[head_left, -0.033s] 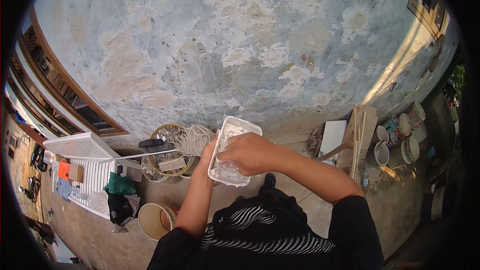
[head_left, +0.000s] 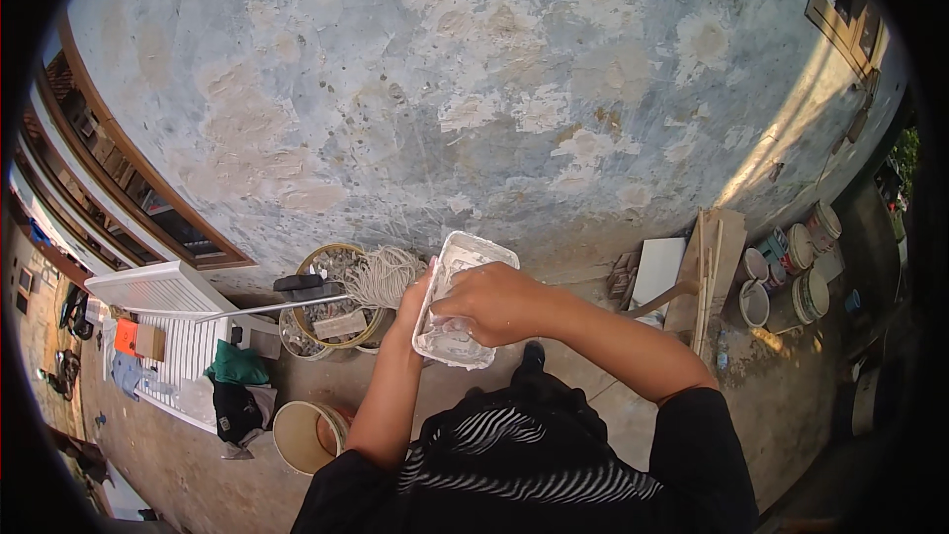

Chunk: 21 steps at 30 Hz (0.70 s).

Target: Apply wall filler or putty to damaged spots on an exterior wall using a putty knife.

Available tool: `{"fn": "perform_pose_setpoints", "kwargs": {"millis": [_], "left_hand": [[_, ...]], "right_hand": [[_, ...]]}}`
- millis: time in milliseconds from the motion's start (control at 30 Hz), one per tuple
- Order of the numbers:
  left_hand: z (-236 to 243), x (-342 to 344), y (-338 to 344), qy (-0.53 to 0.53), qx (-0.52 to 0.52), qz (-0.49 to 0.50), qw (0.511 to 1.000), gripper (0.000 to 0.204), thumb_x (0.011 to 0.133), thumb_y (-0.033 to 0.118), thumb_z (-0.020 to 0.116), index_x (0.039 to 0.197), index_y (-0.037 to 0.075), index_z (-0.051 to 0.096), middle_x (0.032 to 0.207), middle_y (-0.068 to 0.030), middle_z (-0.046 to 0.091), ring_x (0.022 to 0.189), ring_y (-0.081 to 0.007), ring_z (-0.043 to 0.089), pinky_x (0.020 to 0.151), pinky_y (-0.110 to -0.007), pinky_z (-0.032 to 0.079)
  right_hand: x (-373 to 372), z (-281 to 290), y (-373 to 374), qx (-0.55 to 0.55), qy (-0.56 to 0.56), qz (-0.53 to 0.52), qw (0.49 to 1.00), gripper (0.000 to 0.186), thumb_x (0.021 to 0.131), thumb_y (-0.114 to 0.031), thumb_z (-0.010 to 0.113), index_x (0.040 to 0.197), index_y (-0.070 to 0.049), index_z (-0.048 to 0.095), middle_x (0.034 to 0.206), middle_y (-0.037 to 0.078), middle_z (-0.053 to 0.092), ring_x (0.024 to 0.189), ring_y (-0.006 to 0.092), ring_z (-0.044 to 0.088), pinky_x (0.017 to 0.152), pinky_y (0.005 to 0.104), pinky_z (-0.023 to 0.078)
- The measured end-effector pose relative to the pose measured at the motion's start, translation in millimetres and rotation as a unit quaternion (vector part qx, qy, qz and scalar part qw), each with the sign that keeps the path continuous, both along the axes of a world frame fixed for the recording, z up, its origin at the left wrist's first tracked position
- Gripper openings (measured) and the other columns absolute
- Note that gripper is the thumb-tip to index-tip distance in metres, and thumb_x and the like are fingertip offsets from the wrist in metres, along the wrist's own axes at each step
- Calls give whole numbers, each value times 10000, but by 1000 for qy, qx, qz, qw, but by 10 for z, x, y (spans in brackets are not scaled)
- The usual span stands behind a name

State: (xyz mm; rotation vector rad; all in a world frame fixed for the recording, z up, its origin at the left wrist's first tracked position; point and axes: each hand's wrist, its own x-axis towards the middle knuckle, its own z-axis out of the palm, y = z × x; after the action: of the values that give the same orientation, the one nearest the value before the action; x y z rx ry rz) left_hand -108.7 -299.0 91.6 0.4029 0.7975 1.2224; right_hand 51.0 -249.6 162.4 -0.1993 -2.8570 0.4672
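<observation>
A white rectangular plastic tub [head_left: 453, 359], smeared with pale paste [head_left: 461, 341] inside, is held up in front of my body, tilted. My left hand [head_left: 411, 301] grips it along the left side, the fingers passing underneath and mostly out of sight. Reaching in from the right, my right hand [head_left: 486, 299] is over the tub's opening with its fingers curled down against the inside. Whatever those fingers hold, if anything, is hidden behind the hand. Beyond the tub rises a blue-grey wall [head_left: 395, 119] with rough cream patches of filler.
Left of the tub, a mop [head_left: 384, 277] lies across rubble-filled buckets [head_left: 314, 348]. A cream bucket [head_left: 295, 435] stands nearer. White louvred panels [head_left: 188, 346] carry cloths and an orange box [head_left: 127, 336]. Boards [head_left: 692, 277] lean right, beside several paint pails [head_left: 755, 305].
</observation>
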Motion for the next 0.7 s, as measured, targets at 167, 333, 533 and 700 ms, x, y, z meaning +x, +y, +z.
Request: {"fn": "perform_pose_setpoints", "kwargs": {"millis": [167,333,533,700], "left_hand": [[-370,-39,43,-9,-67,-18,998,503,1010,451,405,1236,23,542,1074,-152,649,860,-253,677,726,-373,576],[-595,43,89,2,-65,-33,997,535,1005,483,396,1208,17,563,1038,-154,660,810,-257,680,684,-375,578],[-448,178,8,3,-65,-20,998,584,1007,507,349,1249,8,532,1086,-175,650,884,-304,676,754,-420,579],[-533,221,19,-26,-48,-3,999,605,1009,511,330,1329,20,479,1244,-181,591,1073,-324,620,908,-480,519]], "right_hand": [[19,-110,162,-155,-30,3,987,225,699,-68,616,922,-74,640,792,160,644,802,375,616,690,468,461],[118,-89,216,-206,-33,4,978,192,718,-58,622,910,-45,627,815,188,643,788,393,611,703,456,460],[269,-445,284,-276,-6,-17,961,174,774,-101,658,925,-26,615,793,172,644,736,326,615,704,406,472],[468,-631,338,-407,-25,-56,912,189,837,-149,693,926,-4,610,742,47,625,707,96,536,665,305,464]]}}
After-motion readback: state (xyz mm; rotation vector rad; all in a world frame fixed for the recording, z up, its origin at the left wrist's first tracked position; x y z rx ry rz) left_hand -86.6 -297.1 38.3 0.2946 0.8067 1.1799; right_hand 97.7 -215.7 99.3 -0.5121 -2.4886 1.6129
